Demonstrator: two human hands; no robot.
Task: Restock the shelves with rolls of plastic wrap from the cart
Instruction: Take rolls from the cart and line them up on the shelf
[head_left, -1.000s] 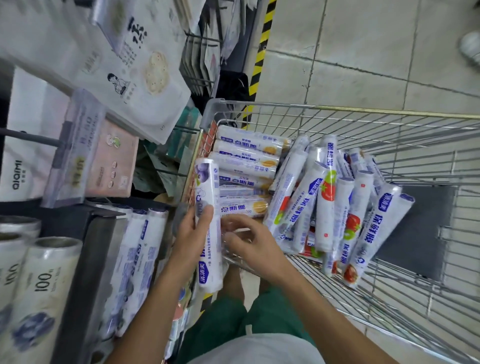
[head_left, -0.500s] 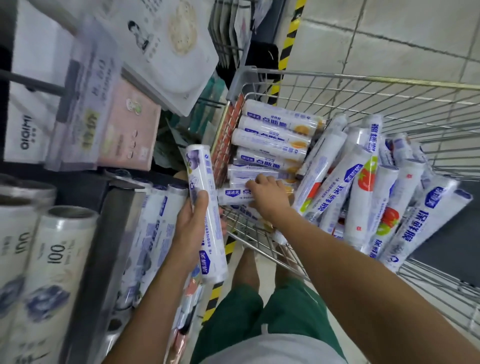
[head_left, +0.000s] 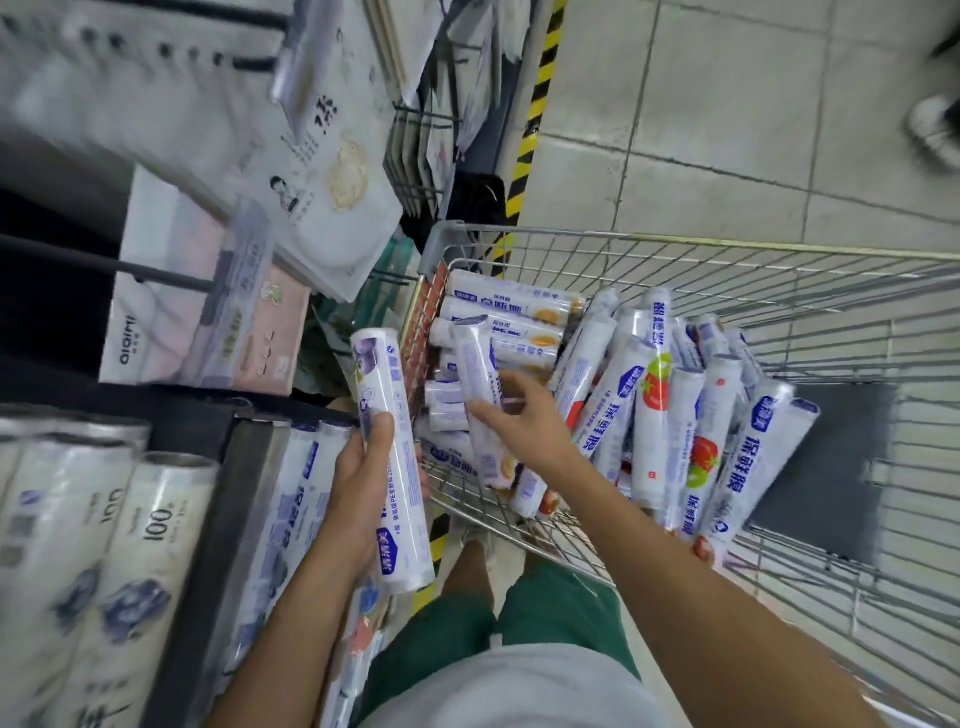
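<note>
- left hand (head_left: 363, 483) grips one roll (head_left: 390, 457) near the cart (head_left: 675, 244)'s left edge
- right hand (head_left: 524, 415) pinches second roll (head_left: 480, 395); lift clear of wire rim, keep it upright

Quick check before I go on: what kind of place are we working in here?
Most likely a shop aisle: a wire shopping cart full of plastic wrap rolls, a shelf of packaged rolls, hanging packaged goods.
</note>
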